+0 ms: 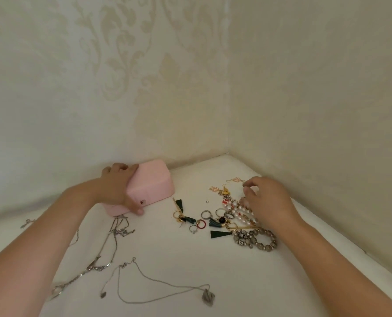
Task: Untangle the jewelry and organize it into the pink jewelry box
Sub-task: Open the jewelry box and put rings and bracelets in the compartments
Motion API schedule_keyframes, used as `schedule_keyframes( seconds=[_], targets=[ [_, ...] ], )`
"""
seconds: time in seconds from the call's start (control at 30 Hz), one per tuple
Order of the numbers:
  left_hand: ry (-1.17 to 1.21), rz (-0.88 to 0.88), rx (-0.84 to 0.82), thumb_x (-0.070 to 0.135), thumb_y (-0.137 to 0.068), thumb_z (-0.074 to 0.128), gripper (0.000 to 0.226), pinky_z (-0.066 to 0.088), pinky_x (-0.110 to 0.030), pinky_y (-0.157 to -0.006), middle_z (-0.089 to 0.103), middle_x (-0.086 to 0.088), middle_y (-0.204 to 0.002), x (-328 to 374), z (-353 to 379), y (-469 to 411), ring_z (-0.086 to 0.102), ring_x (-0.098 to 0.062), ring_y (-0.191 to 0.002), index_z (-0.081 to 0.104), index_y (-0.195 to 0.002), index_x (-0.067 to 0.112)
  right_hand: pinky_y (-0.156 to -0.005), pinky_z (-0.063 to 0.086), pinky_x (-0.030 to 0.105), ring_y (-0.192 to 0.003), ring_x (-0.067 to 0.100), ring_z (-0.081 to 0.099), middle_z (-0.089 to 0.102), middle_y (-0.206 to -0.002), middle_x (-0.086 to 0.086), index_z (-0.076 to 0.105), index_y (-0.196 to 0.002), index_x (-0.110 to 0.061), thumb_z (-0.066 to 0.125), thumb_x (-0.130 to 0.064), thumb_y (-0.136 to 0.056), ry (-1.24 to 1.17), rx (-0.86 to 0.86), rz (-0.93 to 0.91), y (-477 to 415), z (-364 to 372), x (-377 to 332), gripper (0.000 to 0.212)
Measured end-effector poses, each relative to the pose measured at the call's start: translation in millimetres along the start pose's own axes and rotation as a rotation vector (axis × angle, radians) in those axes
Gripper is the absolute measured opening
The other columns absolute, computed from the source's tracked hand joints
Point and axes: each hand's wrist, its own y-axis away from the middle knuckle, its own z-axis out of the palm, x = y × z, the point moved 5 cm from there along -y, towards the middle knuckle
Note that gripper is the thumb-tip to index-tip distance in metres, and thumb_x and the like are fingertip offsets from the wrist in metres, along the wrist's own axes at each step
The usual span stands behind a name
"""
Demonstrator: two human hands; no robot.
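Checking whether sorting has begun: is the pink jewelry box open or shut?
Shut. The pink jewelry box lies with its lid down and no interior showing, while the left hand grips one end.

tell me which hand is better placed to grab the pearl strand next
Right. The right hand is directly over the pearl strand in the pile; the left hand grips the box, off to the side.
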Motion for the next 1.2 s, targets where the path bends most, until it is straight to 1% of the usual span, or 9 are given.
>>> schedule_keyframes(
  seconds=[0.13,0.3,0.43,0.57,0.63,0.77,0.9,1.0,1.2],
  targets=[
    [-0.058,0.065,0.065,0.055,-0.059,0.082,0.126,0.018,-0.038,-0.113,0.011,-0.01,-0.152,10.0,2.9,2.2,0.01,-0.035,-0.138,0.002,-0.151,0.024,-0.085,0.033,0.017,-0.111,0.01,0.051,0.054,-0.124,-0.005,0.059,-0.118,-0.018,0.046,-0.02,-0.097,-0.052,0.1,-0.128,13.6,2.1,-35.3,0.025],
    [-0.141,0.071,0.169,0.067,-0.057,0.075,0.119,0.03,-0.043,-0.106,0.026,-0.007,-0.149,9.3,5.2,1.8,0.031,-0.033,-0.131,0.012,-0.149,0.027,-0.084,0.036,0.016,-0.102,0.009,0.055,0.058,-0.123,-0.008,0.059,-0.12,-0.021,0.047,-0.02,-0.096,-0.017,0.011,-0.238,24.3,29.1,-82.3,0.027],
    [-0.059,0.142,0.23,0.065,-0.062,0.073,0.114,0.029,-0.04,-0.108,0.021,-0.005,-0.154,5.4,10.3,7.3,0.027,-0.031,-0.135,0.011,-0.15,0.026,-0.084,0.044,0.018,-0.1,0.011,0.06,0.067,-0.11,-0.002,0.067,-0.109,-0.015,0.052,-0.015,-0.092,-0.156,-0.072,-0.185,10.5,55.1,-123.8,0.023],
    [0.038,0.228,0.268,0.059,-0.066,0.074,0.113,0.011,-0.03,-0.114,0.012,-0.004,-0.159,-8.1,16.3,11.0,0.015,-0.022,-0.144,0.009,-0.152,0.023,-0.068,0.044,0.028,-0.094,0.023,0.057,0.059,-0.088,0.004,0.06,-0.087,-0.006,0.065,-0.025,-0.084,0.149,-0.337,-0.093,-13.1,79.8,-166.8,0.02],
    [0.188,0.249,0.242,0.05,-0.064,0.08,0.114,0.009,-0.03,-0.115,0.009,0.0,-0.159,-17.4,19.1,11.6,0.01,-0.019,-0.145,0.011,-0.151,0.023,-0.074,0.038,0.027,-0.091,0.021,0.051,0.05,-0.087,0.003,0.053,-0.086,-0.013,0.067,-0.032,-0.085,0.324,-0.508,-0.056,-17.2,92.8,-176.2,0.024],
    [0.405,0.286,0.241,0.04,-0.058,0.087,0.116,0.009,-0.031,-0.116,0.011,0.003,-0.158,-24.1,21.6,12.5,0.007,-0.014,-0.146,0.019,-0.15,0.023,-0.069,0.04,0.025,-0.073,0.017,0.048,0.051,-0.073,0.002,0.047,-0.068,-0.015,0.058,-0.031,-0.091,0.321,-0.713,0.019,-17.6,118.4,-180.0,0.03],
    [0.421,0.258,0.268,0.054,-0.046,0.079,0.124,0.008,-0.03,-0.115,0.012,0.003,-0.158,-23.0,25.2,8.1,0.005,-0.015,-0.146,0.02,-0.15,0.022,-0.087,0.04,0.028,-0.094,0.02,0.049,0.058,-0.1,0.004,0.056,-0.08,-0.015,0.061,-0.038,-0.088,0.369,-0.621,0.035,-24.9,125.5,-174.3,0.024],
    [0.449,0.263,0.308,0.063,-0.034,0.067,0.132,0.007,-0.029,-0.115,0.014,0.003,-0.158,-22.5,25.9,8.4,0.006,-0.015,-0.145,0.021,-0.15,0.021,-0.076,0.042,0.027,-0.096,0.022,0.058,0.062,-0.102,0.005,0.064,-0.097,-0.014,0.073,-0.035,-0.076,0.257,-0.401,0.029,-31.0,127.7,-157.2,0.031],
    [0.521,0.236,0.374,0.067,-0.028,0.058,0.133,0.01,-0.028,-0.114,0.016,0.006,-0.157,-23.7,29.1,7.0,0.009,-0.013,-0.144,0.024,-0.149,0.022,-0.069,0.049,0.026,-0.084,0.021,0.063,0.069,-0.092,0.006,0.07,-0.08,-0.013,0.08,-0.024,-0.066,0.02,-0.32,-0.005,-32.2,127.3,-142.5,0.02]
  ],
)
